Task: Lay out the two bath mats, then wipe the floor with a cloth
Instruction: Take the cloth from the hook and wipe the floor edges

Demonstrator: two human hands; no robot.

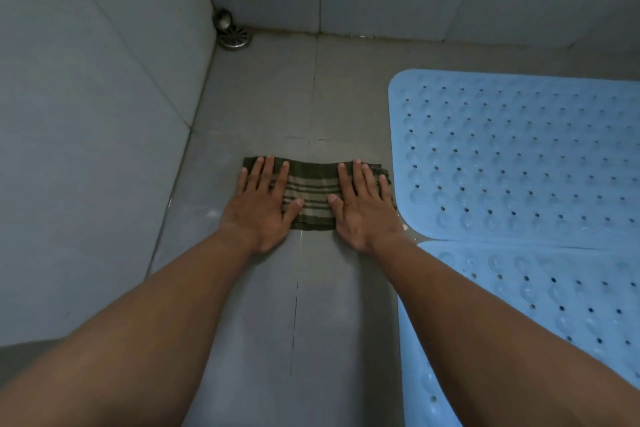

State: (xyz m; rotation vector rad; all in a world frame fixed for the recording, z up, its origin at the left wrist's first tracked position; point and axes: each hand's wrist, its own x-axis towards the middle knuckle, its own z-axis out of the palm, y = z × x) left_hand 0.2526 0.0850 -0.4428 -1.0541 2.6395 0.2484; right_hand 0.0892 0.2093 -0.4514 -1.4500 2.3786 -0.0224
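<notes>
Left hand (259, 208) and right hand (363, 211), fingers spread, partly hide the cloth (311, 189); far mat (519, 156) and near mat (561, 302) run off-frame.

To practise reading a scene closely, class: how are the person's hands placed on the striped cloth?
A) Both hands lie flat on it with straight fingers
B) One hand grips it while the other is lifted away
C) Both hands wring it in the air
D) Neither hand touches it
A: the left hand and right hand both press flat, fingers straight, on the striped cloth, which lies on the floor.
</notes>
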